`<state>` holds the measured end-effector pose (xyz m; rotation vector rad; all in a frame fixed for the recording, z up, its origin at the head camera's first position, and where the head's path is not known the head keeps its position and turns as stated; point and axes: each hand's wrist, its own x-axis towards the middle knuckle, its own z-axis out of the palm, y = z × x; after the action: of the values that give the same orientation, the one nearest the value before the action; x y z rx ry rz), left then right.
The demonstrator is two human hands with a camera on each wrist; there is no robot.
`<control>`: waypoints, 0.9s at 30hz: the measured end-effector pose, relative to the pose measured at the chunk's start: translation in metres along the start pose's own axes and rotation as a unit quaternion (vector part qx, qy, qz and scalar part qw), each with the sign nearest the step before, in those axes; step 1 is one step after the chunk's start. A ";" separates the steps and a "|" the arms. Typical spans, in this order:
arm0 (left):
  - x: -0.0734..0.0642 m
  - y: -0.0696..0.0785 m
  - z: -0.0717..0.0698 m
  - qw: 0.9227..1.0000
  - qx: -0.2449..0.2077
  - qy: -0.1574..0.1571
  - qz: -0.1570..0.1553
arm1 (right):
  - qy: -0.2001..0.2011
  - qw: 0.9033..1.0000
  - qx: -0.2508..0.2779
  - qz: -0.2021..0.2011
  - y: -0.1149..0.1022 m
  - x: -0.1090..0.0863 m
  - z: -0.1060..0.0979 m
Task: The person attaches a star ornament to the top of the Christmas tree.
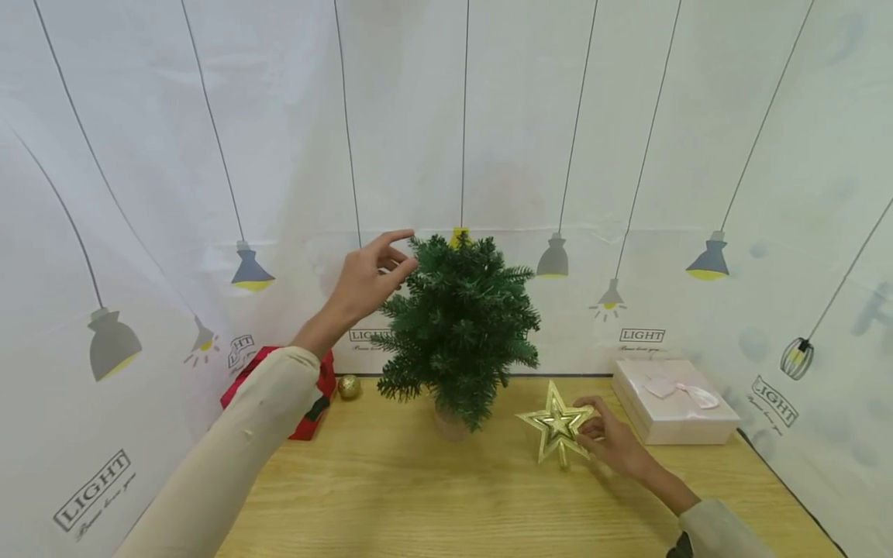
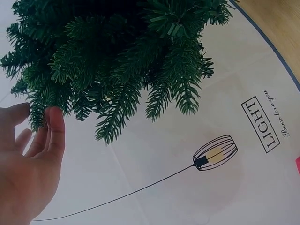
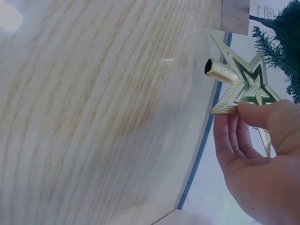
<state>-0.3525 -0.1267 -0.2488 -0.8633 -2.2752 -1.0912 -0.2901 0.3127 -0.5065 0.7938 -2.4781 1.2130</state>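
From the head view, I see the left hand [image 1: 366, 271] raised beside the upper branches of a small green tree [image 1: 463, 333], thumb and fingers parted and loosely bent. The right hand [image 1: 614, 442] holds a gold star [image 1: 558, 422] between the tree and a pale pink box [image 1: 670, 403]. At the left wrist, a sprig [image 2: 36, 110] shows between the fingers (whether they touch it, I can't tell). At the right wrist, thumb and fingers pinch one star point, the hollow stem [image 3: 222, 72] left uncovered.

White backdrop [image 1: 432, 116] — printed pendant lamps [image 1: 553, 257], pale wood-grain tabletop [image 1: 391, 496] below
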 end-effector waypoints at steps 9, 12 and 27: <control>0.001 -0.001 0.001 1.000 -0.009 0.003 -0.008 | 0.025 0.999 0.043 -0.010 -0.006 0.001 -0.007; 0.001 -0.002 0.001 1.000 -0.014 0.002 -0.011 | 0.035 0.998 0.050 -0.020 -0.011 0.003 -0.011; -0.001 -0.002 0.000 1.000 -0.017 -0.001 -0.015 | 0.094 0.996 -0.005 0.002 -0.040 0.014 -0.043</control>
<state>-0.3535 -0.1276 -0.2503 -0.8466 -2.2847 -1.1444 -0.2783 0.3221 -0.4480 0.6418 -2.3324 1.2160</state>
